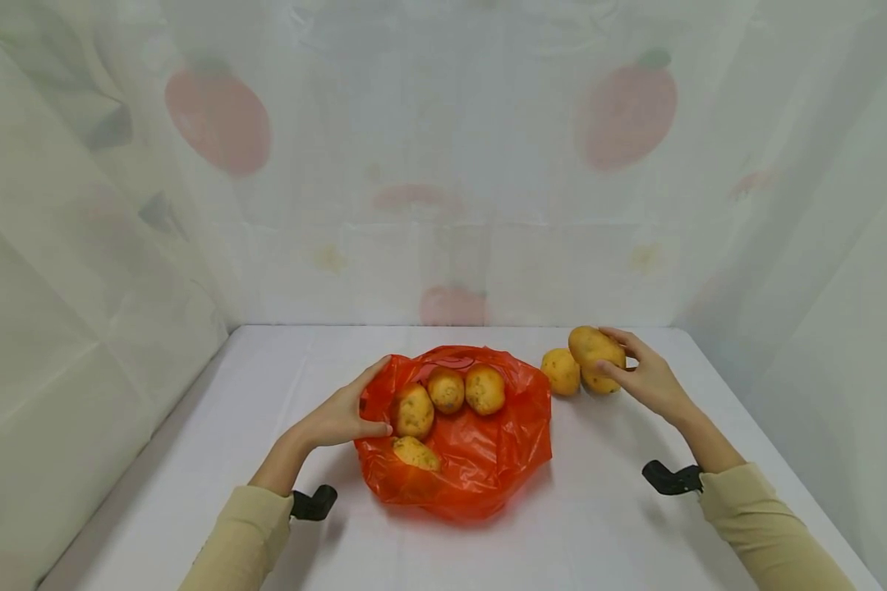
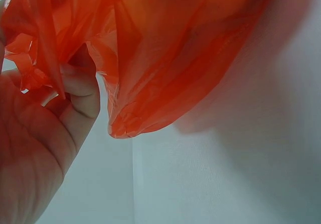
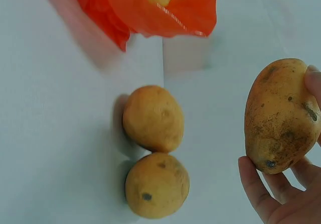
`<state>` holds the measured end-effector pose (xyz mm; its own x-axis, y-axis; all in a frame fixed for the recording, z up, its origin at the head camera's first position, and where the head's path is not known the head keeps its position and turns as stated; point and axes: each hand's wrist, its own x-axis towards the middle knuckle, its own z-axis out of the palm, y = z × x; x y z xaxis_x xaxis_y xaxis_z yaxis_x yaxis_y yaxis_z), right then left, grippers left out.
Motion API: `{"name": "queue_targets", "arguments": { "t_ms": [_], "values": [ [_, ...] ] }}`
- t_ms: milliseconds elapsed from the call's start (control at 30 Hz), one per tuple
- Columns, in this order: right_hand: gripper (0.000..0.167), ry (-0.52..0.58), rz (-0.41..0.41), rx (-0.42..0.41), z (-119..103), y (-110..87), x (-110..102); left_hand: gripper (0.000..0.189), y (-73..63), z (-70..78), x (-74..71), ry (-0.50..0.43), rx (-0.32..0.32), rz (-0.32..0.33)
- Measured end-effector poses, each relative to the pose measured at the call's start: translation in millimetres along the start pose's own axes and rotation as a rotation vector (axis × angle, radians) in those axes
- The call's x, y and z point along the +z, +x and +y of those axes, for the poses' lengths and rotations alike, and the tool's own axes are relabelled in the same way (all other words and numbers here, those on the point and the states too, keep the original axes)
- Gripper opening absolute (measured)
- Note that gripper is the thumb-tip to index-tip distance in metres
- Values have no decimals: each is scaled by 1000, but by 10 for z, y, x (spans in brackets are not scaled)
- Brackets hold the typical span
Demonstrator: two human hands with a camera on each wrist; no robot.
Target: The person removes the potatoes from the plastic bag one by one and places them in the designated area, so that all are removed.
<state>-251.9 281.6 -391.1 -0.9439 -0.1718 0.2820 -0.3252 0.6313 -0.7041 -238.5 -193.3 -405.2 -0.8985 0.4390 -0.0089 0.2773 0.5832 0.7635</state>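
Note:
A red plastic bag (image 1: 480, 460) lies with its mouth spread wide on the white table. Inside it several potatoes (image 1: 484, 389) show, mostly along the left and back. My left hand (image 1: 337, 417) grips the bag's left rim, its fingers curled into the film in the left wrist view. Over at the right, my right hand (image 1: 654, 379) holds a potato (image 3: 281, 116) between thumb and fingers, raised above the table. Two more potatoes (image 3: 153, 118) sit side by side on the table, right of the bag; in the head view the held one overlaps the rearmost pair.
The white-covered table (image 1: 214, 460) meets a pale fruit-print curtain (image 1: 451, 164) at the back. More hanging cloth (image 1: 59, 287) closes off the left side, and pale cloth (image 1: 820, 271) the right. Dark camera mounts (image 1: 671, 478) stick out from both wrists.

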Motion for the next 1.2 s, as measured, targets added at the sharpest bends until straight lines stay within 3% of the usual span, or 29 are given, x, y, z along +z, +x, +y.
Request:
{"name": "queue_targets", "arguments": {
  "t_ms": [733, 1033, 1200],
  "values": [
    [65, -31, 93, 127, 358, -52, -155, 97, -18, 24, 1, -2, -1, -3],
    [68, -26, 123, 180, 484, -49, -156, 94, -152, 362, -56, -8, -6, -29],
    [70, -40, 121, 214, 571, -60, -145, 93, -177, 415, -68, -6, -8, -33]
  ]
}}
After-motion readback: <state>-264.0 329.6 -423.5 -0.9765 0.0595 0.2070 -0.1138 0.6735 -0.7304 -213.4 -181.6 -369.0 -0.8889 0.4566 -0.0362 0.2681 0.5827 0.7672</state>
